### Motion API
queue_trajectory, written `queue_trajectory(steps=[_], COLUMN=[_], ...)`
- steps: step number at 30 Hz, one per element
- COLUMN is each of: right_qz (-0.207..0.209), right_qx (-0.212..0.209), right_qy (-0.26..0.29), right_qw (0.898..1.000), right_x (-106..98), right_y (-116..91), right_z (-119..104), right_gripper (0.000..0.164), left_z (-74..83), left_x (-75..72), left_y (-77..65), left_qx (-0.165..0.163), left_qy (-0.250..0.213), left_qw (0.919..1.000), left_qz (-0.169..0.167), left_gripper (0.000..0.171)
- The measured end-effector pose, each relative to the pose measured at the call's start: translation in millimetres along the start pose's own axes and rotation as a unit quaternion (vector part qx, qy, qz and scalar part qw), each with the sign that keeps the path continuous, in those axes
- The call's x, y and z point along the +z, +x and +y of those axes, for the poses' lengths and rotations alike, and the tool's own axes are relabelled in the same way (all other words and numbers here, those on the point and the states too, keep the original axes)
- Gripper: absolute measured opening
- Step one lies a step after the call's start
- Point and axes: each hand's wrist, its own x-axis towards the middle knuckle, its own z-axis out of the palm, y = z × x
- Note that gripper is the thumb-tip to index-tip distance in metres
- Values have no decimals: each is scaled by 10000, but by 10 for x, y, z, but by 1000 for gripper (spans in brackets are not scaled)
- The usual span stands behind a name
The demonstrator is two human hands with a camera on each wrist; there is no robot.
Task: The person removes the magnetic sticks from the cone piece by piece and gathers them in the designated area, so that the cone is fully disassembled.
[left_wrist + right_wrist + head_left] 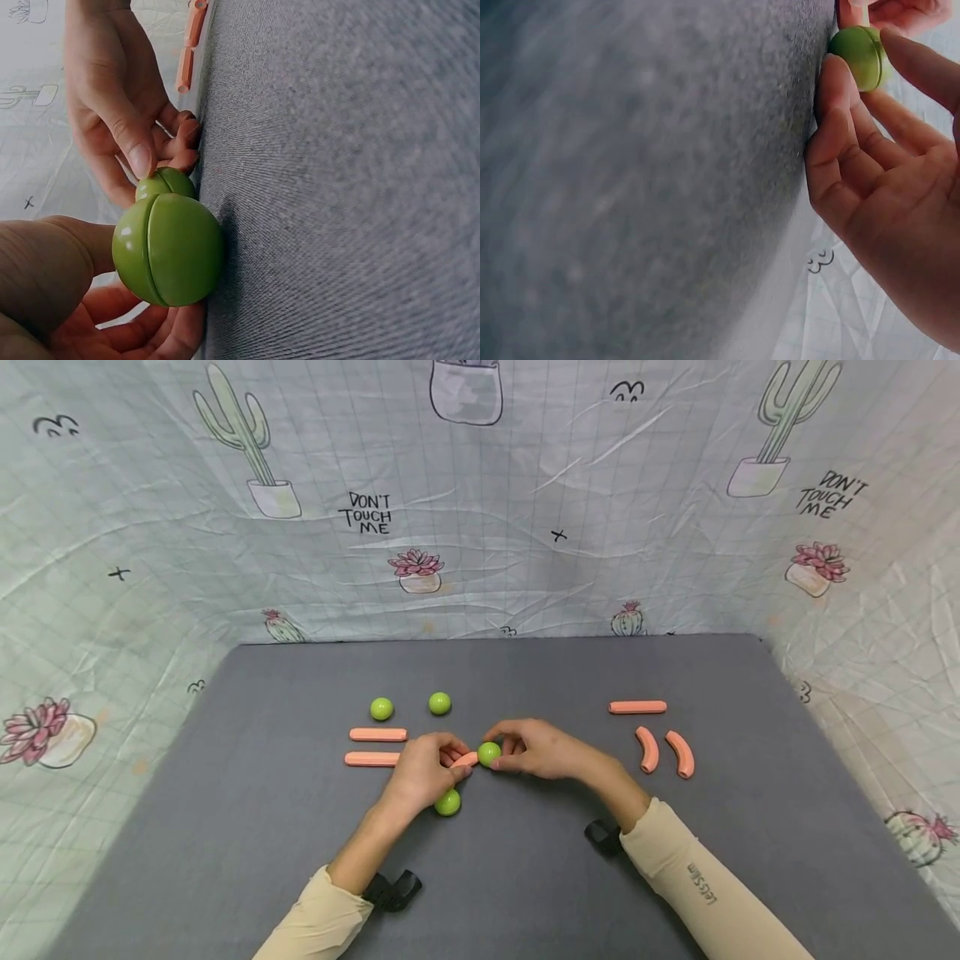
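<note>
In the head view my left hand [423, 770] pinches a short salmon-coloured piece [467, 760] between thumb and fingers, and its far end meets a green ball [489, 754]. My right hand [542, 749] holds that ball from the right with thumb and fingers, low over the table. The right wrist view shows the ball [862, 58] with a groove round it, between thumb and fingertips. A second green ball [447, 802] lies just below my left hand; in the left wrist view this grooved ball [176, 251] partly covers the left fingers. Most of the pinched piece is hidden.
Two more green balls, one further left [382, 709] and another [439, 703], lie behind my left hand. Left of it are two straight salmon rods [378, 735]. A straight rod [637, 707] and two curved pieces [680, 755] lie right on the grey table [525, 877]. Patterned cloth [487, 568] surrounds the table.
</note>
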Motion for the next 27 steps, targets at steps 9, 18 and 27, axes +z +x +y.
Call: queue_trajectory(steps=[9,18,27], right_qz=[-84,-201,-283], right_qx=[-66,-30,-118], right_qy=[-56,-21,-106], right_qw=[9999,9998,9995], right_x=[23,23,-3], right_y=[39,-3,-19], right_z=[-10,-11,-2], right_gripper=[30,32,32], left_z=[-32,-37,-23], left_x=[1,6,-2], left_y=[1,-6,4], left_qx=[-23,14,33], left_qy=[-16,-45,-51], left_qw=[10000,10000,10000], left_qz=[20,-28,-2], left_gripper=[15,15,13])
